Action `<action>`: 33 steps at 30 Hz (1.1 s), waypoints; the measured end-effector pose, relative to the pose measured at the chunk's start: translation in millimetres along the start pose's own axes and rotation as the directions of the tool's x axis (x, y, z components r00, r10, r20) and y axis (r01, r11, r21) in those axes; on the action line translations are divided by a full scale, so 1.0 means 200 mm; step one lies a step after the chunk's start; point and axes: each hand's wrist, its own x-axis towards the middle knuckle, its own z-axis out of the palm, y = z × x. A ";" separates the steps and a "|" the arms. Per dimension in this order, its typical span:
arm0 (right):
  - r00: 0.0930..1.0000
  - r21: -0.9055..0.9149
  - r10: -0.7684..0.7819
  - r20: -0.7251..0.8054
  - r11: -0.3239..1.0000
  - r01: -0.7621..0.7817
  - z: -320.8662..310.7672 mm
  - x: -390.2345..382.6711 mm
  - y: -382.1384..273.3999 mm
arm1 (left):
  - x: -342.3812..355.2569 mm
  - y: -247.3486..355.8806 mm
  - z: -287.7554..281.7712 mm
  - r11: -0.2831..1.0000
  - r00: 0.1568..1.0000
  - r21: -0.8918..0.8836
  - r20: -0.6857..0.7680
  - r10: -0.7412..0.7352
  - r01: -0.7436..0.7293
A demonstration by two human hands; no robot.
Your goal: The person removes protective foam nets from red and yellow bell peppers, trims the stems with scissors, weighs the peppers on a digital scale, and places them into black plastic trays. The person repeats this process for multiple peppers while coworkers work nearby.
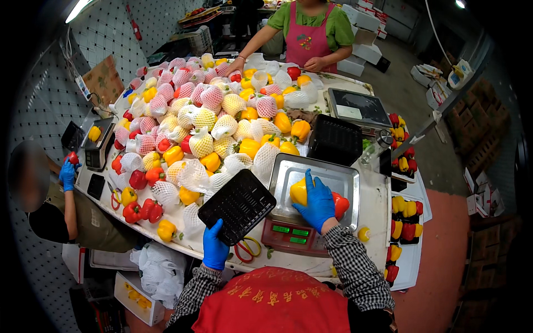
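My left hand point(214, 247), in a blue glove, holds a black plastic tray point(244, 205) by its near corner, tilted over the table's front edge. My right hand point(317, 201), also gloved in blue, rests on a yellow bell pepper point(299, 191) and a red bell pepper point(340, 205) lying on the steel pan of a weighing scale point(333, 176). The scale's green display point(290, 230) faces me. Red-handled scissors point(248, 251) lie just below the tray.
A big heap of red and yellow peppers point(211, 127), many in foam net sleeves, covers the table. A stack of black trays point(336, 140) and a second scale point(358, 108) stand behind. Packed pepper trays point(405, 222) sit at right. People work at the far side point(311, 33) and left point(66, 205).
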 end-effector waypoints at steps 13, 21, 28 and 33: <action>0.975 0.842 0.002 -0.222 0.505 0.191 0.11 -0.11 -0.31 | 0.08 -0.09 0.17 0.993 0.985 0.063 0.140 -0.104 0.096; 0.878 0.352 -0.388 -0.281 0.809 0.470 0.05 -0.27 -0.59 | 0.03 -0.06 0.31 0.993 0.940 0.089 0.328 -0.099 0.074; 0.877 0.420 -0.398 -0.268 0.771 0.478 0.04 -0.28 -0.54 | 0.08 -0.11 0.28 0.979 0.944 0.069 0.263 -0.201 0.190; 0.873 0.429 -0.241 -0.423 0.796 0.427 0.06 -0.30 -0.32 | 0.13 -0.19 0.15 0.924 0.916 -0.130 0.239 -0.322 0.359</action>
